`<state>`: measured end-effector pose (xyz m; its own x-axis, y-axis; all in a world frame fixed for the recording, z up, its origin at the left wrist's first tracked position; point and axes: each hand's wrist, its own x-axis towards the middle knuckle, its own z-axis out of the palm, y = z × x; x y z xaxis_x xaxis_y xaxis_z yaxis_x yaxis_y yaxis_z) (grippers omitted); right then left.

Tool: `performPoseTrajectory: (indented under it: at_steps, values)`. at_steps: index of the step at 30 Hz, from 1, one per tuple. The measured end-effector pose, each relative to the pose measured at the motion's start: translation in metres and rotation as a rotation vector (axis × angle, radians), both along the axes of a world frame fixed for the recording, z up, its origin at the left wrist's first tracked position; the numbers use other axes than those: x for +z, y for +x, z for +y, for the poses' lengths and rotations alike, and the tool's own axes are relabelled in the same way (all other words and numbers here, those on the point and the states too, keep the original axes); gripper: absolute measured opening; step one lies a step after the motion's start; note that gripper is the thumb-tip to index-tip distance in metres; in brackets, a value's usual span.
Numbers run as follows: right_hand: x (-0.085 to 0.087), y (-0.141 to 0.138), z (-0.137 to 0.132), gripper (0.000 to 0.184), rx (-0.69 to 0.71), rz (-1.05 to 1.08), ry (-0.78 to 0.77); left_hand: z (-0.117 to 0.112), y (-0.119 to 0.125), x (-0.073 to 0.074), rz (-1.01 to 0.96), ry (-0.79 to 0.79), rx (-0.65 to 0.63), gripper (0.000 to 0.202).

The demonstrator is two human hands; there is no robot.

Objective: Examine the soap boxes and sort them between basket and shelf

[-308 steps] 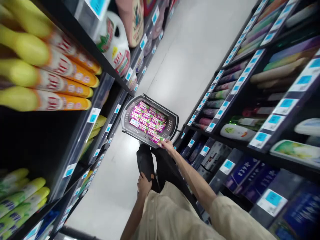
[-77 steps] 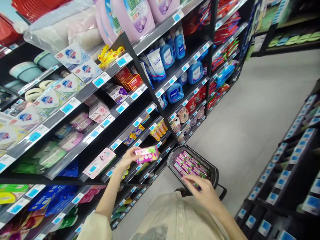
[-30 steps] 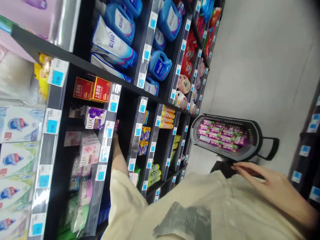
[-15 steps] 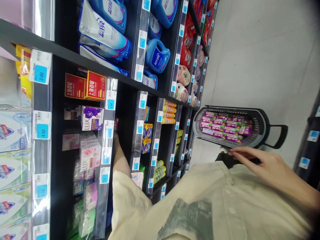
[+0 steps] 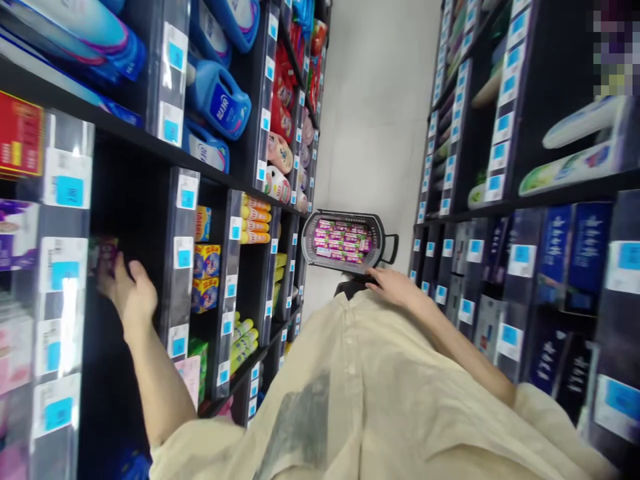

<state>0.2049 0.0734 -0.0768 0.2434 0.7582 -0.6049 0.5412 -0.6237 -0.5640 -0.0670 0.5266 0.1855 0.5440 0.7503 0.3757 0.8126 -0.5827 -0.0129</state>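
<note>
My left hand [image 5: 127, 287] reaches into a dark shelf bay at the left, its fingers at a small purple-pink box [image 5: 107, 255]; blur hides part of the grip, and the thumb stands up apart. By the near side of a grey shopping basket [image 5: 308, 239] is my right hand [image 5: 387, 285], fingers closed together; what they grip, if anything, does not show clearly. Inside the basket lie rows of purple-pink boxes [image 5: 344, 240]. A black handle [image 5: 393, 248] sticks out at its right end.
Shelves with price tags line both sides of a pale floor [image 5: 375, 153]. Near my left arm are yellow-blue boxes [image 5: 206, 277], yellow-green cylinders [image 5: 244, 343] and blue detergent bottles [image 5: 223, 100]. Dark blue boxes [image 5: 585, 247] stand on the right shelf.
The view has swung right, bringing the right-hand shelf in. My left hand, mostly hidden behind the shelf strip before, now shows at the small box. My right hand stays beside the basket.
</note>
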Motion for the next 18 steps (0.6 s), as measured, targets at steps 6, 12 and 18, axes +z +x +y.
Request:
performPoseTrajectory:
  at_steps: [6, 12, 18]
  values:
    - [-0.017, 0.016, -0.027, 0.042, 0.083, -0.046, -0.204, -0.144, 0.001, -0.083, -0.148, -0.142, -0.319, 0.044]
    - [-0.022, 0.027, -0.033, 0.044, 0.137, -0.049, -0.223, -0.311, 0.011, -0.220, 0.222, -0.910, -0.780, 0.032]
    - [-0.026, 0.033, -0.033, 0.046, 0.204, -0.053, -0.229, -0.398, 0.014, -0.266, 0.066, -1.077, -0.654, 0.030]
